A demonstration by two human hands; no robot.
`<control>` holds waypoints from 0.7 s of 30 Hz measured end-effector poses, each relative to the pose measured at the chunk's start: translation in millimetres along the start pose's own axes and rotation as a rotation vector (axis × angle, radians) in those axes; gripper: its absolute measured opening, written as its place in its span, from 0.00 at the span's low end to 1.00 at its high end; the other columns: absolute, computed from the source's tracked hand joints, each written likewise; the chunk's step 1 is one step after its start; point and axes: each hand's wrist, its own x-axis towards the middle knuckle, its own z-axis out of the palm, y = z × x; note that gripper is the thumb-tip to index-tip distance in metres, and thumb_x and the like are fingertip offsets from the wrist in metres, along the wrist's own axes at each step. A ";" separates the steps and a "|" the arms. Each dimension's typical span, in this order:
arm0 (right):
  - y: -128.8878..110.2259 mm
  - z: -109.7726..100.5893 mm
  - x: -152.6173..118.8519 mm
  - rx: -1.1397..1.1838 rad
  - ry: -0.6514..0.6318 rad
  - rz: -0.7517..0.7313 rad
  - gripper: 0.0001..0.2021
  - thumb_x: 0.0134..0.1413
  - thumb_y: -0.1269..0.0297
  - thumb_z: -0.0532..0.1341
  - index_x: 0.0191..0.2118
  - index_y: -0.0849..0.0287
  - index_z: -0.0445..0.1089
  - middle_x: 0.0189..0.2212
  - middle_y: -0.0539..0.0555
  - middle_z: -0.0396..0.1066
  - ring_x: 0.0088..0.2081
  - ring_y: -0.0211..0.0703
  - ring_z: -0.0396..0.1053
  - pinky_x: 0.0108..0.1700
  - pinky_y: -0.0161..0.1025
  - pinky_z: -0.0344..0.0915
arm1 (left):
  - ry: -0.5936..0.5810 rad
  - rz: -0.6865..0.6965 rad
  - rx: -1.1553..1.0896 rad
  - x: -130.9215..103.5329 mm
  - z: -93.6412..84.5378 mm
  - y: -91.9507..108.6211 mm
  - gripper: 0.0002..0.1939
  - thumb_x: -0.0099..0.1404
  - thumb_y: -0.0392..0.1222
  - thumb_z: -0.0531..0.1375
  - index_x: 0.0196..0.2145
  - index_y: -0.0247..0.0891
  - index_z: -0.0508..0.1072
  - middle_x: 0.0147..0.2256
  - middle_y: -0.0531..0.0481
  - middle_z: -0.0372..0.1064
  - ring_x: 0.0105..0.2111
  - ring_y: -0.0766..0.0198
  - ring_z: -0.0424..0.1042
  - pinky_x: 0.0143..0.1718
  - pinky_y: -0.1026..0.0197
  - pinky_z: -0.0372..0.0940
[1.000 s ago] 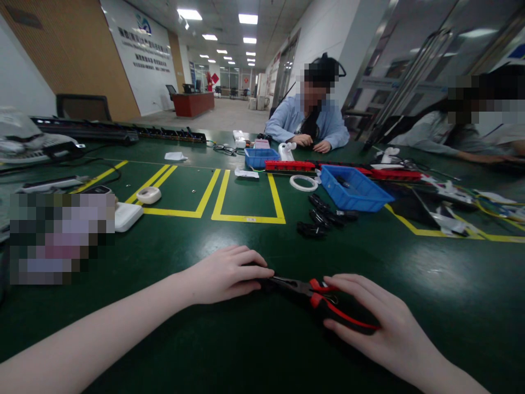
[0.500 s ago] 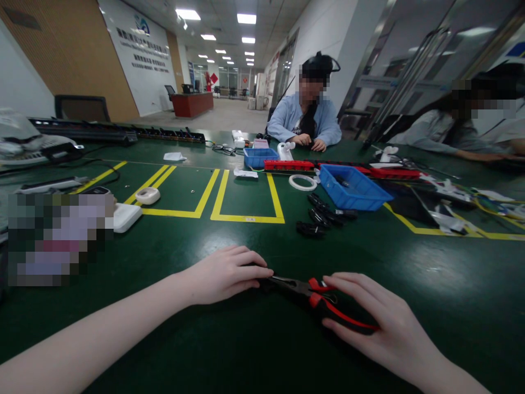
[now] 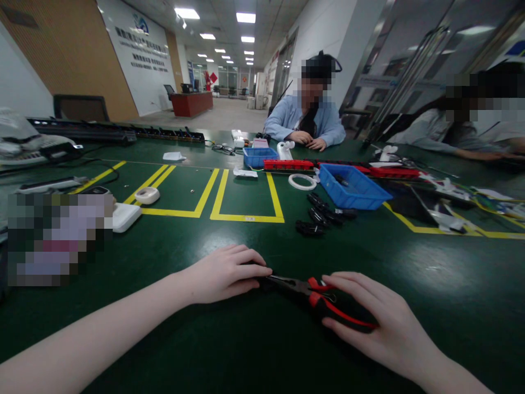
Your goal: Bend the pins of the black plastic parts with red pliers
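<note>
Low over the green tabletop, my right hand [image 3: 385,323] is closed round the red-and-black handles of a pair of long-nose pliers [image 3: 301,287]. The handles are slightly spread, and a small spring shows between them. The jaws point left, toward my left hand [image 3: 229,273]. That hand is palm down with its fingers together and bent, the fingertips right at the pliers' nose. Something small and dark seems to be under those fingers, but they hide it and I cannot make out what it is.
Several black plastic parts [image 3: 322,213] lie ahead, beside a blue bin [image 3: 355,189] and a white ring [image 3: 302,181]. A smaller blue bin [image 3: 260,157] stands farther back. A tape roll [image 3: 147,195] and a white box [image 3: 125,217] are at left. A person [image 3: 305,117] sits opposite.
My hands and the pliers have stayed almost still. The person opposite has shifted their hands slightly.
</note>
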 end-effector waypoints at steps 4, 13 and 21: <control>-0.6 0.3 0.8 0.029 0.001 0.022 0.23 0.54 0.57 0.65 0.56 0.52 0.68 0.47 0.55 0.76 0.44 0.48 0.76 0.43 0.42 0.76 | 0.000 -0.002 -0.006 0.0 0.1 -0.4 0.18 0.71 0.38 0.56 0.58 0.42 0.67 0.53 0.46 0.68 0.50 0.57 0.69 0.48 0.54 0.67; 2.5 0.0 1.1 0.025 -0.042 0.021 0.24 0.54 0.57 0.66 0.57 0.51 0.66 0.48 0.56 0.75 0.46 0.49 0.76 0.45 0.44 0.75 | 0.008 -0.006 -0.006 -0.2 1.1 -0.1 0.17 0.71 0.38 0.56 0.57 0.42 0.67 0.53 0.44 0.68 0.50 0.56 0.69 0.48 0.53 0.67; 2.5 -1.1 1.4 0.026 -0.044 0.029 0.25 0.54 0.58 0.65 0.58 0.51 0.66 0.48 0.57 0.74 0.46 0.50 0.76 0.44 0.45 0.75 | -0.006 -0.010 -0.024 0.3 0.5 -0.1 0.17 0.72 0.39 0.56 0.57 0.40 0.67 0.52 0.44 0.68 0.50 0.56 0.69 0.49 0.52 0.67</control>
